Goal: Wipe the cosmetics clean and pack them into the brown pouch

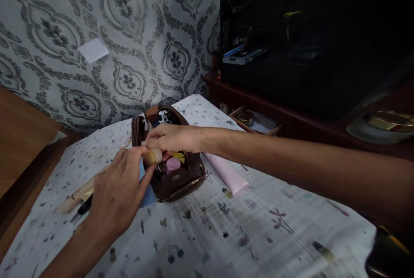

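— What's around the brown bag (177,189)?
— A pale pink tube (231,179) lies beside it on the printed cloth (200,248). The right hand (174,138) blocks part of the opening.
— Holding anything?
— Can't tell (its fingertips are hard to make out).
— And the left hand (118,183)?
— Pinching a small tan bottle (151,157), pale at one end, over the bag's left edge.

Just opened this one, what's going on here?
A person has both hands at an open brown bag on a printed cloth. The left hand holds a small tan container beside the bag. The right hand is over the bag's opening; whether it grips anything is unclear. A pink tube lies to the bag's right.
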A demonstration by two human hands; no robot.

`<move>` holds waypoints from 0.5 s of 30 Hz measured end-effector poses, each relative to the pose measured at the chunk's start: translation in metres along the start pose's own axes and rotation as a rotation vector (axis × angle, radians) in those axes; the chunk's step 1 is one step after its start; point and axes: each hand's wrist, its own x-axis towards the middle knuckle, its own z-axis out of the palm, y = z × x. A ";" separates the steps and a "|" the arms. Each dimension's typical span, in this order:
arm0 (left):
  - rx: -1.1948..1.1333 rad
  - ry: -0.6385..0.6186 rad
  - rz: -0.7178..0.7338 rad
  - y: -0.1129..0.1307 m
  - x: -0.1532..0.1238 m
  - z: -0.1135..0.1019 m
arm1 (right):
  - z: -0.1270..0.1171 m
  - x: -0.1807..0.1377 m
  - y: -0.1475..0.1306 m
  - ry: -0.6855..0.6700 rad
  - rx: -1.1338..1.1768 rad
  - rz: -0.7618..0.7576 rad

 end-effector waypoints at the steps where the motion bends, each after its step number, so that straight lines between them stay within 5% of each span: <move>1: -0.009 0.003 -0.041 -0.001 0.001 0.000 | -0.002 0.000 0.002 -0.035 0.065 -0.015; 5: -0.092 0.019 -0.127 -0.008 0.004 0.004 | -0.009 0.000 0.009 -0.146 0.138 -0.042; 10: -0.195 0.025 -0.071 -0.012 0.007 0.010 | -0.008 0.000 0.009 -0.111 0.113 0.019; 15: -0.336 0.064 -0.140 -0.020 -0.001 0.010 | 0.001 0.008 0.009 0.146 -0.013 0.093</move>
